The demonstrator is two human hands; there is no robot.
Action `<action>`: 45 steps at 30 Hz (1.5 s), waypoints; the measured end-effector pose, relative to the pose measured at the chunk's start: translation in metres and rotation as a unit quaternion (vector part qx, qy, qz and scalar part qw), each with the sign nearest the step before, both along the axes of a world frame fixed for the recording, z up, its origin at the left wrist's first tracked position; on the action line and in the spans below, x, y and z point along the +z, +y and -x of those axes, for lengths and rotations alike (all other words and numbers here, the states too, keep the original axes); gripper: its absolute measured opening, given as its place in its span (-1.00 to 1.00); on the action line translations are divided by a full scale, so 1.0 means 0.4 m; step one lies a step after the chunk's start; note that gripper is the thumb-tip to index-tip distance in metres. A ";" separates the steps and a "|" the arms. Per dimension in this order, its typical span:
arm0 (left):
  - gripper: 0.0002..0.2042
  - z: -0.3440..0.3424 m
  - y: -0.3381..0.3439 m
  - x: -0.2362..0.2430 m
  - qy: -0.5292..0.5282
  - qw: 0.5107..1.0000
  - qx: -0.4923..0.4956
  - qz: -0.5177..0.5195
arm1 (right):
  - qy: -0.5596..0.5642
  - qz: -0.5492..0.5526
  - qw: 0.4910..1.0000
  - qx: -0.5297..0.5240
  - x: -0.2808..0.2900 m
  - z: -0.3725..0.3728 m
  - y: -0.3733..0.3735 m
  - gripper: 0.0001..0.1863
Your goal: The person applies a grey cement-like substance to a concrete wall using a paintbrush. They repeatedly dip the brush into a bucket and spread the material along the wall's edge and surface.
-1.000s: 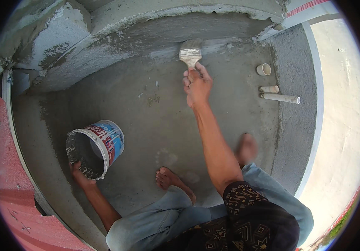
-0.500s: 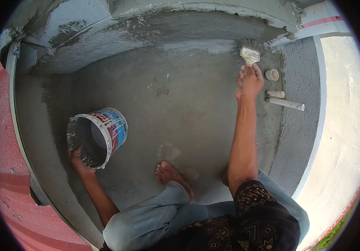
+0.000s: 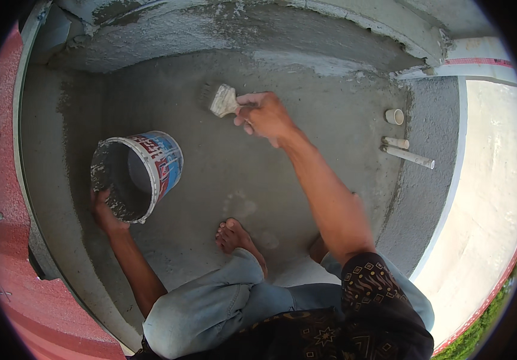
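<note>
My right hand (image 3: 267, 116) is closed round the handle of a wide, flat paintbrush (image 3: 223, 101), crusted pale with grey bristles that point left. It is held over the grey cement floor (image 3: 210, 162), left of centre. At the left, my left hand (image 3: 109, 213) grips the lower rim of a plastic bucket (image 3: 166, 159), its fingers partly hidden at the rim. The bucket is tilted with its mouth toward the left and me. Grey splatter coats its inner wall, and a paler grey patch shows deeper inside.
A short wide pipe stub (image 3: 394, 116) and two thin white pipes (image 3: 408, 157) stick out at the right. A rough cement wall (image 3: 174, 36) with a pale damp-looking strip closes the far side. Red metal sheeting (image 3: 6, 198) borders the left. My bare foot (image 3: 233, 237) rests on the floor.
My right hand has swung the paintbrush from the far right wall base leftward toward the bucket. The bucket stays in my left hand, and the view has shifted slightly.
</note>
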State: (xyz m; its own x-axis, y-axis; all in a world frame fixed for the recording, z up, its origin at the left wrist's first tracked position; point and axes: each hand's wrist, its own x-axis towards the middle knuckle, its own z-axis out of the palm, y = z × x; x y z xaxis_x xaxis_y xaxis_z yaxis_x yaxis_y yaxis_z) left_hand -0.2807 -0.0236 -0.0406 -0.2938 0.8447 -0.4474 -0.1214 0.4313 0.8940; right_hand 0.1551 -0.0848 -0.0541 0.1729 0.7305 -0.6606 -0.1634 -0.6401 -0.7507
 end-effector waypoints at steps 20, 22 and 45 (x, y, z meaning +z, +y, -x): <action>-0.45 -0.002 0.006 -0.016 -0.012 1.000 -0.002 -0.024 | -0.401 -0.095 0.909 0.058 -0.041 0.065 0.120 -0.64; -0.46 0.013 0.010 -0.016 -0.019 0.999 -0.013 -0.026 | -0.361 -0.157 0.911 0.119 -0.023 0.136 0.157 -0.61; -0.49 -0.015 0.005 -0.015 0.003 0.999 -0.009 -0.038 | -0.247 -0.106 0.864 -0.424 -0.087 -0.090 -0.018 -0.59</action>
State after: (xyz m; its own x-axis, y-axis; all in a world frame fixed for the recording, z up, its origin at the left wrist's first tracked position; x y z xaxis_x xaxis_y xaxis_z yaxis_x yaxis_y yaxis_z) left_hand -0.2745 -0.0214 -0.0465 -0.2811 0.8810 -0.3805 -0.1080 0.3649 0.9247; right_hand 0.1911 -0.0922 -0.0889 0.9294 0.2971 -0.2192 -0.1320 -0.2869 -0.9488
